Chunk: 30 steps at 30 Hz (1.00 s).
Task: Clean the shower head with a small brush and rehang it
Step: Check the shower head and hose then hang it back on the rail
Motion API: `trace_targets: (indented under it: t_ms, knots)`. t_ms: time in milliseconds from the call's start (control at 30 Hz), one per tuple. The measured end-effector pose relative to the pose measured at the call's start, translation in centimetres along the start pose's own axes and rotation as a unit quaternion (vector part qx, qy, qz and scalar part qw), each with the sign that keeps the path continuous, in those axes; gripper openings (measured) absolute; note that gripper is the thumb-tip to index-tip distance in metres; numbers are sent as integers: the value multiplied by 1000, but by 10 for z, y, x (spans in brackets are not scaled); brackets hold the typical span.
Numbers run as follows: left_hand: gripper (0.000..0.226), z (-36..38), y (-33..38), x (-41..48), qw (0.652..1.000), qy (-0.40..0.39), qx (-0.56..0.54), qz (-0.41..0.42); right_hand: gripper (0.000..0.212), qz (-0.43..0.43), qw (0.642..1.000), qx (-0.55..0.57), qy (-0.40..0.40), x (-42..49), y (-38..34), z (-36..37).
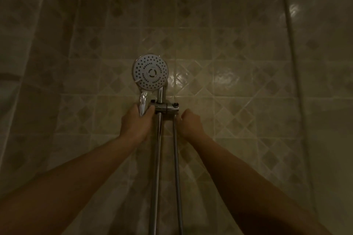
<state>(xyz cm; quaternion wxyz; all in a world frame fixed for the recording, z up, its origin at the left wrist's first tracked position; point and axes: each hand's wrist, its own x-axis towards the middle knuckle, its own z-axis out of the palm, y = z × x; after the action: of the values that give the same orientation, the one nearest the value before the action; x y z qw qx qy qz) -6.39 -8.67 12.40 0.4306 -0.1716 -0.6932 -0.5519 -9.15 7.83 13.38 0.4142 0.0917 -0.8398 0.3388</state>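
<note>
Dim tiled wall (238, 53) ahead; my left hand (136, 122) grips the shower head (150, 72) handle at the bracket's (165, 108) 9 o'clock, while my right hand (190, 123) curls beside the hose (177, 168) at 4 o'clock, its hold unclear.

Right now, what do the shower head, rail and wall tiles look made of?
The shower head face looks like matte pale plastic, dotted with nozzle holes; its handle is mirror-bright, likely chrome-plated. The rail reads as polished metal from its sharp highlights. The wall tiles are probably glazed ceramic: glossy reflections, grout lines.
</note>
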Motion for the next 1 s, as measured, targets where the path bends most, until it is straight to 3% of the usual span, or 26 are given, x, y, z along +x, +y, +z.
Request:
trace_targets:
  t_ms: [133,467,733,800,933,1000]
  knots:
    - [20,14,-20,11,1000,2,-9,8,25,-17,1000,-22,-6,10,8,28]
    - [20,19,-48,24,998,52,-14,35,15,-107,984,-100,97,31,35,41]
    - [20,14,-44,33,996,68,-50,19,30,-178,959,-208,71,51,38,20]
    - [21,13,-39,36,996,77,-26,28,27,-169,962,-196,87,55,37,10]
    - [20,16,-36,26,996,81,-20,20,11,-74,982,-86,148,64,26,-26]
    - [21,23,-41,15,997,74,-22,0,14,-56,987,-45,146,56,24,-35]
